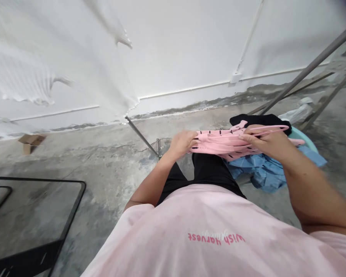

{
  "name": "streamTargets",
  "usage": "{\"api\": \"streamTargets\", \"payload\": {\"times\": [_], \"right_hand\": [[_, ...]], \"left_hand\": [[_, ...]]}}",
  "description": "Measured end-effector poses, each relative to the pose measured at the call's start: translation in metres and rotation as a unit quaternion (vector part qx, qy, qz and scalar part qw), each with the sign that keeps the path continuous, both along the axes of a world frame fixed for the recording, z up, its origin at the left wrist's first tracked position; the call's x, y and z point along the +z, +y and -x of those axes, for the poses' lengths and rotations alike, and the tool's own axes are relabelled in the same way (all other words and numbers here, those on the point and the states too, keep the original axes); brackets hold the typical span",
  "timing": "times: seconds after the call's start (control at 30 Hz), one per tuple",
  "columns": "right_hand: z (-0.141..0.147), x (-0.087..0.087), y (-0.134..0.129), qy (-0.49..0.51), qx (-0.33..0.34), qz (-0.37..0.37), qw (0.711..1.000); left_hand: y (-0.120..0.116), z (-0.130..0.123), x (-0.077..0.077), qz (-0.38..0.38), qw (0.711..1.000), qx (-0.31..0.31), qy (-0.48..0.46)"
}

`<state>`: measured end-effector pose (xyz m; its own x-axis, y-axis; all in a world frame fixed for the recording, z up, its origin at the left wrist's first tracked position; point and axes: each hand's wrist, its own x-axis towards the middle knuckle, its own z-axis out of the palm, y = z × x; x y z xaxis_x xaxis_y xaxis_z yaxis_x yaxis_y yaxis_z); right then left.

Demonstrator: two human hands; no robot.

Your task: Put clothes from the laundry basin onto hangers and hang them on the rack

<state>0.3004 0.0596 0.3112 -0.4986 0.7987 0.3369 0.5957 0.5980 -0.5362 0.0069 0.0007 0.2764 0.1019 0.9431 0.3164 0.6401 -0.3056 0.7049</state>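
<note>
A pink garment (pixel 222 143) with short black marks is stretched between my two hands above my knees. My left hand (pixel 181 142) grips its left end with the fingers curled over the cloth. Its right end and a thin pink strap are pinched by my right hand (pixel 265 141). Under the garment lies a blue cloth (pixel 262 171) and a black cloth (pixel 261 120), both heaped in a light green tub (pixel 305 137). I wear a pink shirt and black trousers.
A glass-topped table with a black frame (pixel 72 209) stands at the lower left. White fabric (pixel 60 69) hangs on a metal rack (pixel 141 135) ahead. Metal poles (pixel 311 67) lean at the right. A cardboard piece (pixel 30 141) lies by the wall on the concrete floor.
</note>
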Motion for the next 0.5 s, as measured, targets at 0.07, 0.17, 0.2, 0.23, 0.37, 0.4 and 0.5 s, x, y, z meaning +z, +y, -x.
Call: {"api": "streamTargets", "payload": {"times": [0.07, 0.17, 0.2, 0.23, 0.37, 0.4, 0.5], "right_hand": [[0.004, 0.003, -0.004, 0.015, -0.002, 0.017, 1.000], [0.002, 0.007, -0.002, 0.042, -0.003, -0.040, 0.998], [-0.001, 0.007, 0.002, 0.053, -0.003, -0.084, 0.995], [-0.006, 0.008, 0.007, 0.063, -0.010, -0.135, 0.989], [-0.034, -0.001, 0.039, 0.068, -0.096, -0.254, 0.960], [-0.041, -0.005, 0.046, 0.062, -0.118, -0.257, 0.957], [-0.050, -0.016, 0.055, 0.079, -0.156, -0.261, 0.949]], "left_hand": [[-0.003, -0.006, 0.000, 0.003, 0.999, -0.003, 0.050], [-0.009, -0.008, 0.002, -0.040, 0.995, 0.042, 0.084], [-0.012, -0.005, 0.004, -0.064, 0.993, 0.068, 0.079], [-0.015, -0.001, 0.008, -0.088, 0.989, 0.100, 0.069], [-0.030, 0.024, 0.033, -0.194, 0.950, 0.244, 0.024], [-0.035, 0.030, 0.041, -0.224, 0.936, 0.270, 0.010], [-0.052, 0.039, 0.060, -0.306, 0.901, 0.305, -0.041]]}}
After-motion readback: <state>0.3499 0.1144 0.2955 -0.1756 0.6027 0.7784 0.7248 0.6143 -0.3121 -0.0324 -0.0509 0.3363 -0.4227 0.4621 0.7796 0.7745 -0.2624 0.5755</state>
